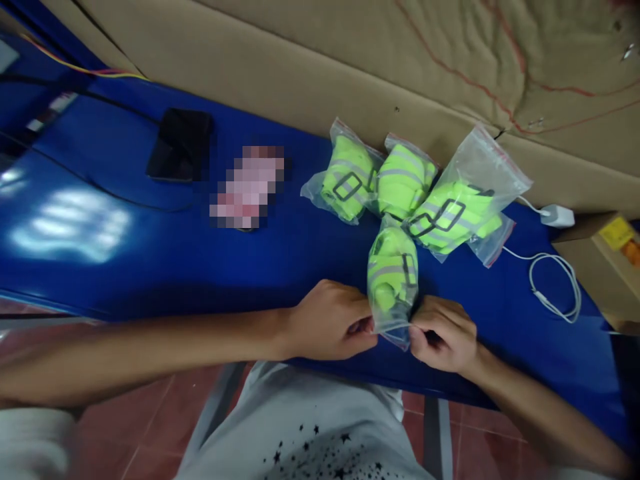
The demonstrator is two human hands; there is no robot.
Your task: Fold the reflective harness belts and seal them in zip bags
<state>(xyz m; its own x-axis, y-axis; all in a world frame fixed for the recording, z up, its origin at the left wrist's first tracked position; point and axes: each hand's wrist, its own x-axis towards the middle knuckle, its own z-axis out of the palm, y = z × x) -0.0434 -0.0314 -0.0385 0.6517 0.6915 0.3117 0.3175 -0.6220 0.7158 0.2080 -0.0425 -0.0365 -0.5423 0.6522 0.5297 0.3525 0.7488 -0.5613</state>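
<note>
A clear zip-top plastic bag (393,280) lies near the table's front edge, with a rolled neon-yellow reflective strap inside that has grey stripes and a black buckle. Its open-looking end points toward me. My left hand (337,320) pinches the left corner of that end, fingers closed. On the opposite corner, my right hand (444,333) has its thumb and fingers pressed together. Just behind are three more bags with the same neon contents: a left one (349,177), a middle one (404,177) and a larger right one (457,217).
A pixelated flat object (249,190) and a black box (179,145) with a cable lie left on the blue table (280,267). To the right are a white charger (557,215), its coiled cable (555,287) and a cardboard box (600,273). Brown padding (300,73) borders the back.
</note>
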